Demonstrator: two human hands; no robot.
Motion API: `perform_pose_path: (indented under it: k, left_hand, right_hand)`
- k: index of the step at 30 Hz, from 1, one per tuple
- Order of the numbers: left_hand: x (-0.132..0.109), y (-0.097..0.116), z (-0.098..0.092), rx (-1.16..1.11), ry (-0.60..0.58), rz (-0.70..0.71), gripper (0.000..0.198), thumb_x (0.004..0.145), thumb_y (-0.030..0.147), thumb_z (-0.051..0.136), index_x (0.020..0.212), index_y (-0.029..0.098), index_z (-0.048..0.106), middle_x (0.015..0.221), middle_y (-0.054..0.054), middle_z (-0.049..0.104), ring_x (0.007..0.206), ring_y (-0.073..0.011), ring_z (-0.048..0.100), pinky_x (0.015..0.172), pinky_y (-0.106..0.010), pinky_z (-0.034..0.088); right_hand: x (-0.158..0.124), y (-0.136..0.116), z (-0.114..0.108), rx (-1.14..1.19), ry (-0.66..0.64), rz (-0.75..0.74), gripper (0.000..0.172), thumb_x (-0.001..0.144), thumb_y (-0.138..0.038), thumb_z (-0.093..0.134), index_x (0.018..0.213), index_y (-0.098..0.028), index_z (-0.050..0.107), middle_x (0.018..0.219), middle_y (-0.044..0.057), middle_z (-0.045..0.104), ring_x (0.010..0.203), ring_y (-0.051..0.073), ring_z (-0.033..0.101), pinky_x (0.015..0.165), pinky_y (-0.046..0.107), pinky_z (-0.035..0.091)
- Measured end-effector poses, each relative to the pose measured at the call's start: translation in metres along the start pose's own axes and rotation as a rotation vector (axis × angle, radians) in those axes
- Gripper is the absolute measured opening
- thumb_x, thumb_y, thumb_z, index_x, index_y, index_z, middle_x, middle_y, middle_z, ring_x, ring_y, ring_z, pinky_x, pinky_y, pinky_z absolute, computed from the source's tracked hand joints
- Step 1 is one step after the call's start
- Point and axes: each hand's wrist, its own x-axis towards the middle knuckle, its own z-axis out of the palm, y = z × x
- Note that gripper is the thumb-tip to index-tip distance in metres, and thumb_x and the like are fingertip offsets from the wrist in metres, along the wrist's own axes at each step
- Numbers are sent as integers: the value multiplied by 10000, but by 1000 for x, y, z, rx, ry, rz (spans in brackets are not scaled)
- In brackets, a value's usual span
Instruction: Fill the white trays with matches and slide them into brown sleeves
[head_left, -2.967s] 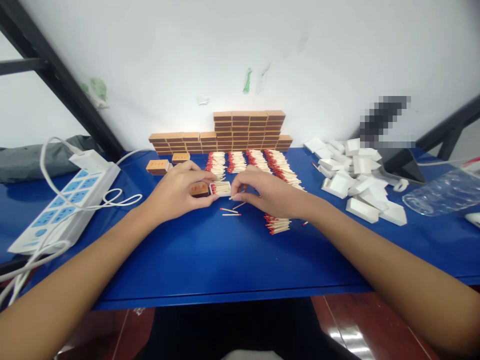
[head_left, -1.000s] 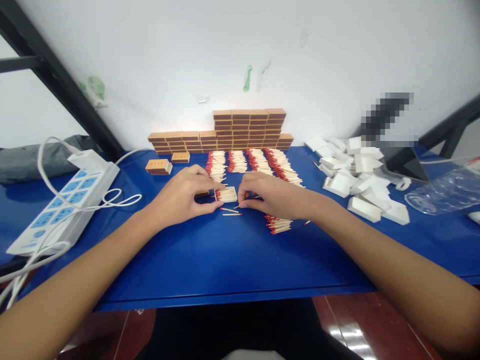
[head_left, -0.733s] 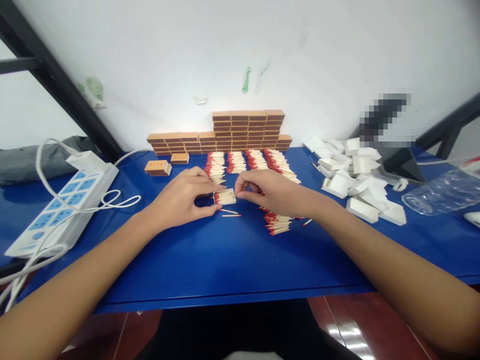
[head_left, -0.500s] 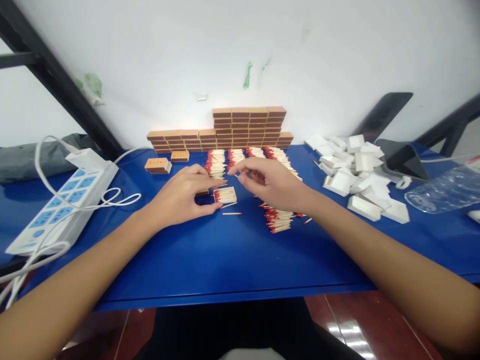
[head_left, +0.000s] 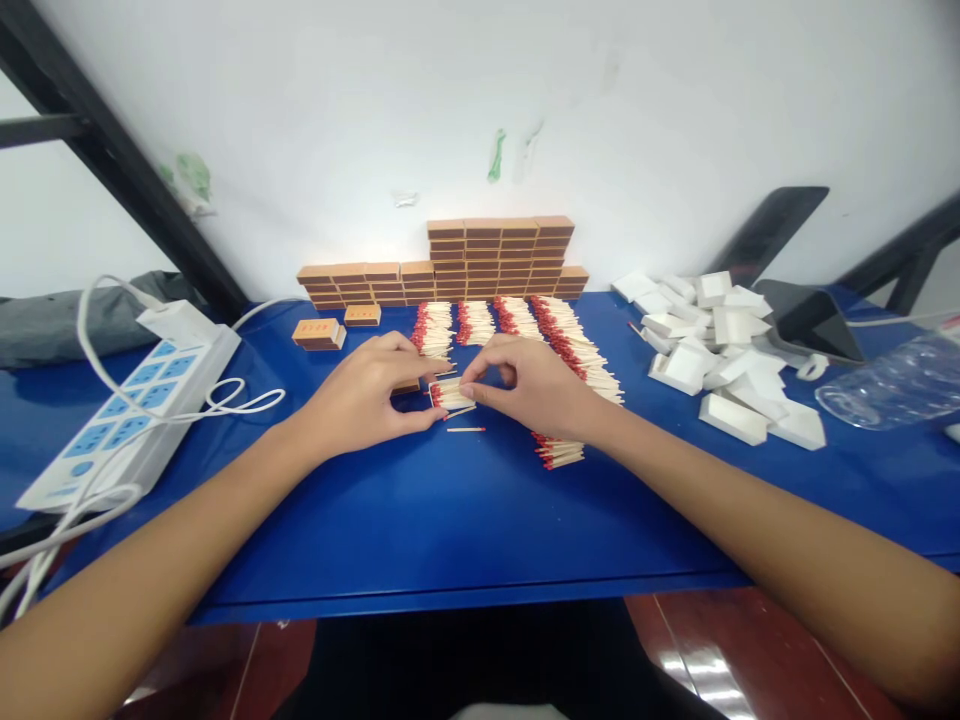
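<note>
The left hand (head_left: pixel 358 392) pinches the small white tray (head_left: pixel 451 394) of matches on the blue counter (head_left: pixel 420 520). The right hand (head_left: pixel 534 383) pinches its near end (heads all leftward): steady it, press sticks flat.

My blue table (head_left: pixel 420 520) – matches (head_left: pixel 517 320) in rows, stacked matchboxes (head_left: pixel 480 260) at back, white trays (head_left: pixel 720 350) rt, power strip (head_left: pixel 127 405) lt, plastic bag (head_left: pixel 892 385) far rt.
</note>
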Motion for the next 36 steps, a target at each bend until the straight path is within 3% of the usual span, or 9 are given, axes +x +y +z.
perform_pose_path:
  k: [6,10,15,22,27,30,36]
  left_hand:
    - [0,-2,-1,15,46,-5,410,902,389,800,1266,200,796,956,-85,760,951,-249,678,821,-374,568]
    - [-1,-3,-3,36,90,-21,420,895,390,808,1274,209,795,994,-90,757,973,-248,687,875,-390,568]
    - [-1,-4,-3,59,103,2,431,892,367,815,1279,177,791,982,-91,754,960,-241,689,859,-375,564]
    - [-1,-4,-1,46,75,-7,434,896,363,815,1284,170,787,975,-86,756,936,-233,677,808,-352,554]
    - [-2,-4,0,28,73,-24,454,885,371,828,1277,146,791,984,-103,746,923,-236,679,795,-356,557]
    - [-2,-5,0,24,69,-32,455,881,375,831,1279,157,790,988,-101,746,929,-243,683,806,-369,561]
    - [-1,-1,0,16,52,-18,473,881,386,829,1295,162,781,993,-92,737,950,-237,689,831,-363,572]
  right_hand:
    - [-1,-4,-8,-46,-17,-87,50,910,-195,750,889,-206,794,811,7,618,733,150,513,707,306,396]
    - [-4,-6,-12,-68,-149,-128,50,905,-167,736,878,-201,760,814,7,628,747,154,550,721,307,410]
    - [-5,-4,-10,-185,-298,-102,103,938,-116,673,912,-191,739,923,31,627,782,151,561,732,297,408]
    - [-5,-5,-14,-233,-345,-67,63,1010,-211,643,970,-184,684,962,43,617,815,170,558,739,300,402]
    - [-7,-7,-11,-246,-377,-49,77,996,-154,648,938,-187,688,955,37,617,790,158,566,732,291,408]
    - [-7,-7,-12,-227,-353,-78,95,1017,-175,627,938,-186,679,943,35,622,781,158,560,727,294,409]
    - [-3,-5,-8,-264,-85,-112,63,1013,-186,650,957,-180,678,959,48,627,870,185,575,779,310,410]
